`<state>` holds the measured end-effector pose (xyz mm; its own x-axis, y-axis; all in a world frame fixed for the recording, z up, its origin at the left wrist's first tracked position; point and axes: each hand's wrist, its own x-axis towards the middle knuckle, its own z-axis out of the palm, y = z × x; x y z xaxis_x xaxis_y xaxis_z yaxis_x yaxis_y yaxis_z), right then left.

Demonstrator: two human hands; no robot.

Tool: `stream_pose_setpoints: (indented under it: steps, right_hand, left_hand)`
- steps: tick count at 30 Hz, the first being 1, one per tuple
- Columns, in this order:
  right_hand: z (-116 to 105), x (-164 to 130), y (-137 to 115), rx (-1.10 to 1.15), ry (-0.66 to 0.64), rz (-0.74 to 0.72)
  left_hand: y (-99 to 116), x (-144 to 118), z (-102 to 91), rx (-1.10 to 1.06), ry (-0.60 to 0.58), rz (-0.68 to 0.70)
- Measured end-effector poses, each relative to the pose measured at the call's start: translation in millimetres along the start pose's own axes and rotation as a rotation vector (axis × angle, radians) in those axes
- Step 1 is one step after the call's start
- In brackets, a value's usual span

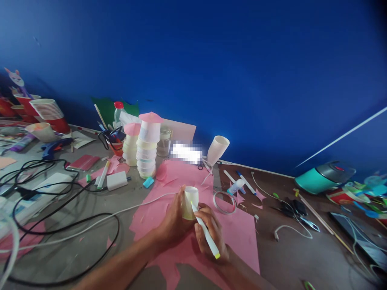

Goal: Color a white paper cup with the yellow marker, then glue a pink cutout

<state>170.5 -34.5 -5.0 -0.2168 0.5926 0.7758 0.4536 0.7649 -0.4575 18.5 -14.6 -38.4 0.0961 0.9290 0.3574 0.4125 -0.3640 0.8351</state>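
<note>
My left hand (175,215) is wrapped around a small pale paper cup (191,196), its mouth tipped up and away from me. Between the fingers of my right hand (211,229) is a white marker (208,237) with a yellow end; its tip meets the cup's side. Yellow tint shows on the lower part of the cup. Both hands are above a pink paper sheet (238,233) with torn edges. Beyond them stand two stacks of pale cups, a taller cup stack (147,155) and a shorter cup stack (130,149), each topped by a pink paper cone.
Black cables (69,219) and a white cord loop across the left. A white charger (117,180) and blue eraser (148,182) lie nearby. Right of the paper are a tape roll (224,202), blue-capped pen (246,183), scissors (310,223) and phone (356,233). A blue wall (242,80) rises behind.
</note>
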Motion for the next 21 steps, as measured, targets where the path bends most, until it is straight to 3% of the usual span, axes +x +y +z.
stream_pose_setpoints:
  steps: [12,21]
  right_hand:
    - [-1,0,2,0.014,0.033,0.032]
    - [-2,0,-4,0.015,-0.024,-0.035]
  left_hand:
    - [13,5,-4.6,-0.042,0.0,-0.012]
    - [2,1,-1.0,0.0,-0.025,-0.017]
